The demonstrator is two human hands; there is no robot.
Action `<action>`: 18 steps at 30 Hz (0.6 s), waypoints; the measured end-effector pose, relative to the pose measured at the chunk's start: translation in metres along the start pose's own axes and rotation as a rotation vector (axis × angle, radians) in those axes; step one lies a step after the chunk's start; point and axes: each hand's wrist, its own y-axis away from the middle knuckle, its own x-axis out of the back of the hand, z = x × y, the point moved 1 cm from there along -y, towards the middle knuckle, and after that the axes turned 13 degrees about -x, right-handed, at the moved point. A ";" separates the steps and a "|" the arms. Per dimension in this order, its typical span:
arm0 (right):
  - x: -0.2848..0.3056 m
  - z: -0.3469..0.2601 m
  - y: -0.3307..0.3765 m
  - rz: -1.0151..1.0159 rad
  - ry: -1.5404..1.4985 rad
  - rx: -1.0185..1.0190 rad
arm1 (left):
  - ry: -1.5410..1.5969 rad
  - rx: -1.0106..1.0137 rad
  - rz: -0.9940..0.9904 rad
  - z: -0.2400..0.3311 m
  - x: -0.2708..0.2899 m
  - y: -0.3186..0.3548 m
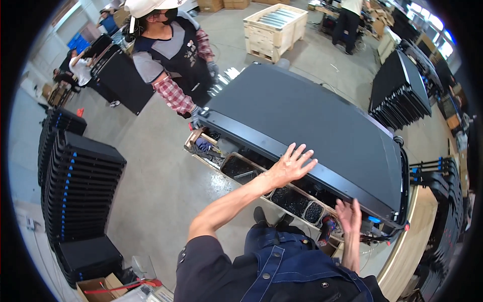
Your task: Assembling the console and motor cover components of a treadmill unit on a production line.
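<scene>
A long black treadmill deck (307, 108) lies flat across the workbench in front of me, a dark rail (261, 140) along its near side. My left hand (292, 165) is open, its fingers spread over that rail and the deck's edge. Farther right, my right hand (348, 214) is open too, fingers stretched upward at the rail's outer side; whether it touches is hard to tell. At the deck's far left corner, a gloved co-worker's hand (197, 117) rests by the end. A red and black power drill (327, 227) is beside my right hand.
Bins of small black parts (289, 199) line the bench's near edge below the deck. A stack of black frames (85, 186) stands at left, folded black decks (402, 85) at far right. A wooden crate (274, 32) stands behind. A co-worker (173, 55) stands at far left.
</scene>
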 end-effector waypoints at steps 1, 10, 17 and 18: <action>0.016 -0.014 0.026 -0.023 0.032 0.057 | -0.005 -0.063 0.045 0.005 0.023 -0.015; -0.150 -0.174 0.082 -0.146 0.575 0.765 | 0.026 -0.235 0.223 -0.090 0.228 -0.200; 0.032 -0.088 -0.159 0.146 -0.447 -0.200 | -0.256 -0.123 0.006 -0.168 0.178 -0.297; 0.047 -0.100 -0.197 0.174 -0.496 -0.131 | -0.156 -0.044 -0.054 -0.184 0.165 -0.310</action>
